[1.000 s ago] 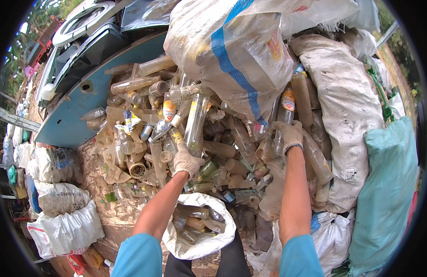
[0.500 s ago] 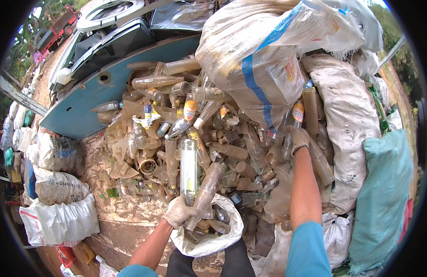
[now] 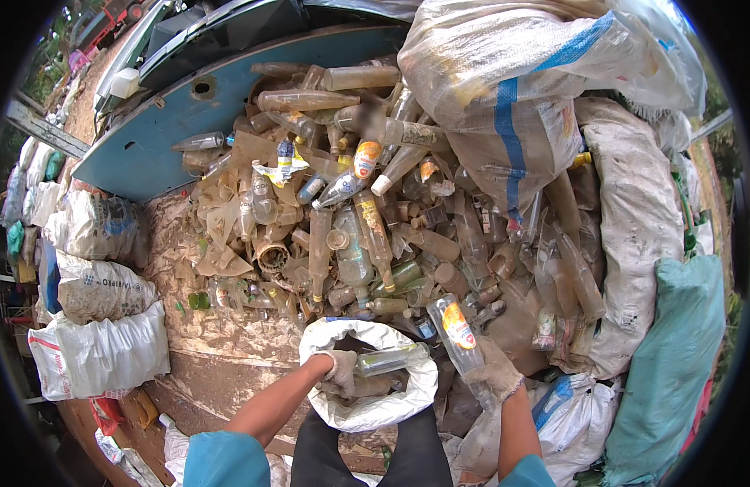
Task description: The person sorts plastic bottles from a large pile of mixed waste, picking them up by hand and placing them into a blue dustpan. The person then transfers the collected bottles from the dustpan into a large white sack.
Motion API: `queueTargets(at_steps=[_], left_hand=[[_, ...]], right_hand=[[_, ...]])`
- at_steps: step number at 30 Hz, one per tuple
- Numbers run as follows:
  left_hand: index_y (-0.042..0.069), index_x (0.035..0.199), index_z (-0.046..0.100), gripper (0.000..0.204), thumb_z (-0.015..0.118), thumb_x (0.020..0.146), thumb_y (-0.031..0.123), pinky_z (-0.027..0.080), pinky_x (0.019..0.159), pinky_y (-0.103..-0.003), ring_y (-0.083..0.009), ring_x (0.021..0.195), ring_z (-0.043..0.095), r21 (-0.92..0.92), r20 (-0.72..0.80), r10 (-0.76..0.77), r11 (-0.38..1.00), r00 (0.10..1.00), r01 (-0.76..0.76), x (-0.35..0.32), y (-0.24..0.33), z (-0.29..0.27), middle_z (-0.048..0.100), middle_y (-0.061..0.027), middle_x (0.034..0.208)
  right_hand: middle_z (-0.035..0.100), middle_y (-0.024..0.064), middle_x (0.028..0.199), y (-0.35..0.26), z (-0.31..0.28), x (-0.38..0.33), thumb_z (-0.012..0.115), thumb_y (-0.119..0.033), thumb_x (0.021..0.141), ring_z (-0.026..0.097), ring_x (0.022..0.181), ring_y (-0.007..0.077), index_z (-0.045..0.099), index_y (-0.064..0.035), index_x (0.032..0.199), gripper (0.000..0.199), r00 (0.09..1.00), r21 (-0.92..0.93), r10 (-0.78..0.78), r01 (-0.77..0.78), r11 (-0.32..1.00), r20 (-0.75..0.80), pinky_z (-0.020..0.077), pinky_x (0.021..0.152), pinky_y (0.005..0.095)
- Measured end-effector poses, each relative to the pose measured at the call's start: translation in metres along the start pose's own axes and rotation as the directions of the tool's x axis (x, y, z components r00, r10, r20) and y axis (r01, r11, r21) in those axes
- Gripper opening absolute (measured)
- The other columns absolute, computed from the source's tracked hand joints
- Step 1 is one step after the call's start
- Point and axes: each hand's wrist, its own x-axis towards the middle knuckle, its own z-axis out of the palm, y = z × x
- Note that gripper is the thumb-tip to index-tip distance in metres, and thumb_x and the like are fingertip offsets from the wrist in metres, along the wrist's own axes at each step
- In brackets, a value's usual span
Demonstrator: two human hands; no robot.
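My left hand (image 3: 340, 372), in a pale work glove, is inside the rim of a white woven sack (image 3: 333, 412) standing open between my legs. Its fingers are curled at the end of a clear glass bottle (image 3: 388, 359), which lies across the sack's mouth. A dusty bottle lies below it, partly hidden in the sack. Just right of the sack, my gloved right hand (image 3: 490, 369) grips a clear bottle with an orange-and-white label (image 3: 456, 322), tilted with one end away from me. Ahead lies a heap of dusty bottles (image 3: 318, 252).
A blue panel (image 3: 164, 134) backs the heap on the left. A big white sack with a blue stripe (image 3: 472, 97) leans over it at the far right. Long full sacks, one white (image 3: 634, 243) and one teal (image 3: 667, 357), line the right; white sacks (image 3: 103, 353) stack on the left.
My left hand has lowered its bottles into the sack's mouth. From the heap at the right, my right hand has come back toward me with the labelled bottle. The view has shifted.
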Motion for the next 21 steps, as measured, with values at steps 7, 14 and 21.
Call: queueTargets(at_steps=[7,14,21], left_hand=[[0.002,0.143,0.049,0.108,0.091,0.052,0.041,0.049,0.107,-0.044,-0.0356,0.132,0.057,-0.02,-0.291,-0.086,0.996,0.953,0.083,0.041,-0.01,0.028,0.056,-0.0244,0.143],[0.003,0.156,0.037,0.109,0.078,0.073,0.061,0.047,0.109,-0.045,-0.042,0.129,0.059,-0.275,-0.515,-0.286,0.948,0.808,0.16,0.003,-0.022,0.059,0.057,-0.0316,0.14],[-0.001,0.146,0.044,0.091,0.079,0.078,0.048,0.048,0.105,-0.052,-0.046,0.124,0.059,-0.247,-0.71,-0.286,0.957,0.644,0.152,-0.039,-0.017,0.081,0.058,-0.0316,0.133]], right_hand=[[0.057,0.0201,0.129,0.013,0.052,0.028,0.086,-0.041,0.061,0.049,0.129,0.0368,0.062,-0.0062,0.132,0.083,0.852,-0.39,0.253,-0.063,0.919,0.458,0.0408,0.111,0.0404],[0.068,0.0262,0.121,0.004,0.115,0.078,0.079,-0.036,0.062,0.069,0.099,0.0382,0.077,-0.0007,0.107,0.057,0.497,-0.682,0.5,0.305,0.664,0.709,0.0552,0.091,0.0445],[0.066,0.0178,0.13,0.001,0.214,0.12,0.076,-0.039,0.074,0.061,0.124,0.034,0.064,-0.0047,0.135,0.071,0.725,-0.36,0.203,0.066,0.931,0.658,0.0499,0.105,0.0411]])
